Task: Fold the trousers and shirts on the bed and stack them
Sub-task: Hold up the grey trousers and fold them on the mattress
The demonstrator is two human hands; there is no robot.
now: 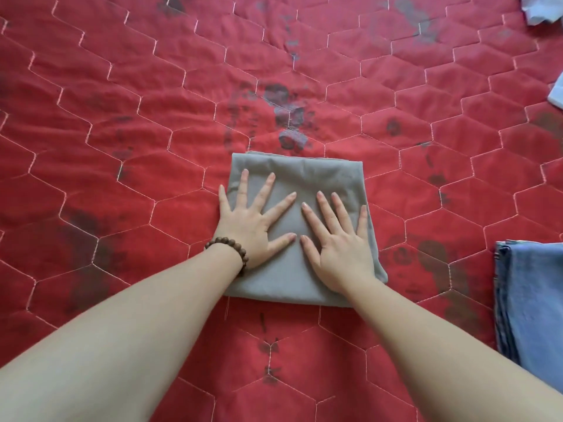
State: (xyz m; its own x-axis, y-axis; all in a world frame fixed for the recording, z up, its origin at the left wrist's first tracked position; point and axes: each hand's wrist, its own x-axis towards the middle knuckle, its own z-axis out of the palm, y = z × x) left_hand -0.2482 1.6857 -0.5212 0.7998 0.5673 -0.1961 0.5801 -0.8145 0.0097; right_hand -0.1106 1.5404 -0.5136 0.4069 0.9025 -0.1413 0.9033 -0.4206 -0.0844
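Two hands are laid flat on a folded grey garment (301, 178) at the middle of the bed (122, 117), which is covered by a red quilt stitched in pale hexagons and marked with dark grey smudges. The left hand (248, 222) is spread wide, palm down, on the left part of the grey fold, its little finger lying along the fold's left edge. A brown beaded bracelet (230, 246) is worn on the left wrist. The right hand (338, 239) is pressed palm down on the right part, fingers straight and slightly fanned; the two thumbs are close together but not touching. Nothing is pinched by either hand. A folded blue garment (533, 300) is seen at the right edge, well apart from the grey one. Pale cloth (540, 10) is visible at the top right corner, and another pale piece (557, 92) is cut off by the right edge.
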